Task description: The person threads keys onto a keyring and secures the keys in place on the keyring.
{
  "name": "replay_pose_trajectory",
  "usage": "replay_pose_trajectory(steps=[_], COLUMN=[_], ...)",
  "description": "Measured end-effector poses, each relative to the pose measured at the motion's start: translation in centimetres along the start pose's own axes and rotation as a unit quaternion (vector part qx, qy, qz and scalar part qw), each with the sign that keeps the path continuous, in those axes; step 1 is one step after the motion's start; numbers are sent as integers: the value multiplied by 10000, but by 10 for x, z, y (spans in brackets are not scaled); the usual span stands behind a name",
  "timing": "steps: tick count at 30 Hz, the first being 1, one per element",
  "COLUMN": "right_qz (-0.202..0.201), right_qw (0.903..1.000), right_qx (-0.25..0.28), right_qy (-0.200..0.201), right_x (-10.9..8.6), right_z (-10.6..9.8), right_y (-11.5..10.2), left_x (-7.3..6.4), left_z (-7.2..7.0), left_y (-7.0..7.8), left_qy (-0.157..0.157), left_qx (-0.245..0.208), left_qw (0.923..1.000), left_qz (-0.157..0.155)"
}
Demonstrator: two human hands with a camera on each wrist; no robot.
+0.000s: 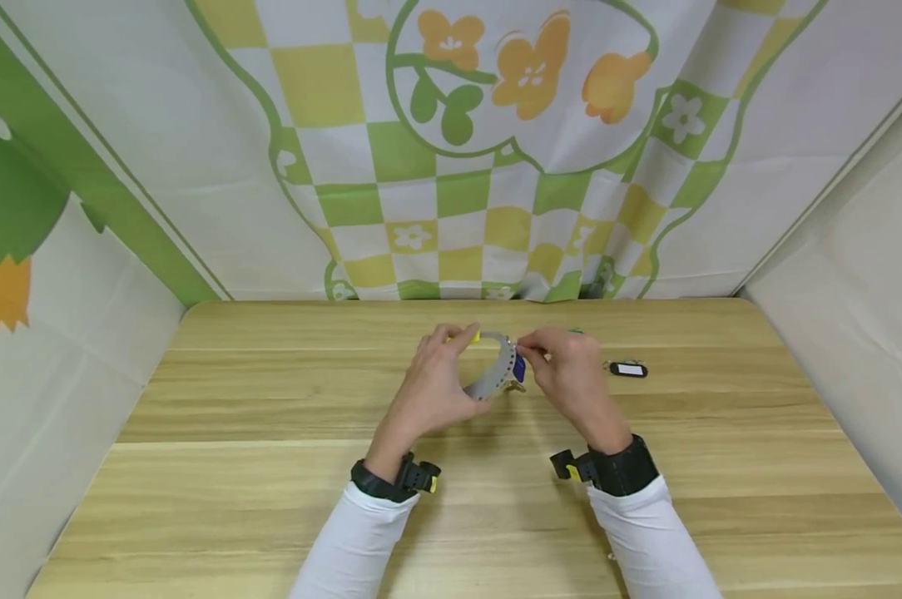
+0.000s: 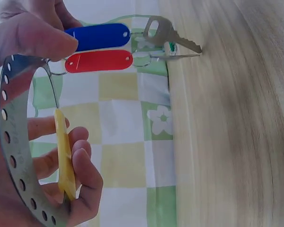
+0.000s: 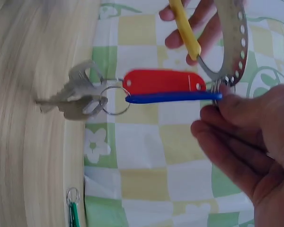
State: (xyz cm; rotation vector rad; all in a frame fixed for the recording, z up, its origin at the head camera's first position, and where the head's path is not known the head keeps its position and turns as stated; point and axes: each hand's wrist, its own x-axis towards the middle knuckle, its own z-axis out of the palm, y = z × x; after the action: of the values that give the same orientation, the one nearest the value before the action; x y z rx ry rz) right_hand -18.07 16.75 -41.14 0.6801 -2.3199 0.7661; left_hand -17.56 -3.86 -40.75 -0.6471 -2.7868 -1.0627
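Note:
My left hand holds a large grey metal key hoop, its curved plate pierced by a row of numbered holes. A yellow grip covers part of the hoop's thin side, beside the left fingers. At the plate's end, my right hand pinches the small ring of a blue key tag between thumb and fingers. A red key tag hangs alongside it from a ring at the hoop. Each tag carries a silver key, dangling close over the table.
On the wooden table, a black key tag with a white label lies right of the right hand. A green key tag lies near the back edge, partly hidden in the head view. Behind stands a checked, flowered curtain.

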Motion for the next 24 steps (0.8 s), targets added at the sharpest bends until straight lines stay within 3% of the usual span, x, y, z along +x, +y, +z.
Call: replay_pose_trajectory(steps=[3,5,9,14,24], right_qz=[-203,-103,840,2112,2936], right_qw=[9998,9998,9955,9737,9370], right_qx=[10,97,422,848,1822], right_qy=[-85,-113,-119,144,517], right_x=[1,1,1,2,3], right_z=[-2,-2,1,6,11], right_y=[1,1,0,-3,-8], left_x=[0,0,0,0,0], left_z=[-1,-2,0,7,11], left_y=[0,0,2,4,8], left_qy=[-137,-150,69,435,696], left_qx=[-76,-95,-2,48,-46], left_qw=[9999,9998,9998,9985,9968], left_qz=[18,-26,-168,-331,-380])
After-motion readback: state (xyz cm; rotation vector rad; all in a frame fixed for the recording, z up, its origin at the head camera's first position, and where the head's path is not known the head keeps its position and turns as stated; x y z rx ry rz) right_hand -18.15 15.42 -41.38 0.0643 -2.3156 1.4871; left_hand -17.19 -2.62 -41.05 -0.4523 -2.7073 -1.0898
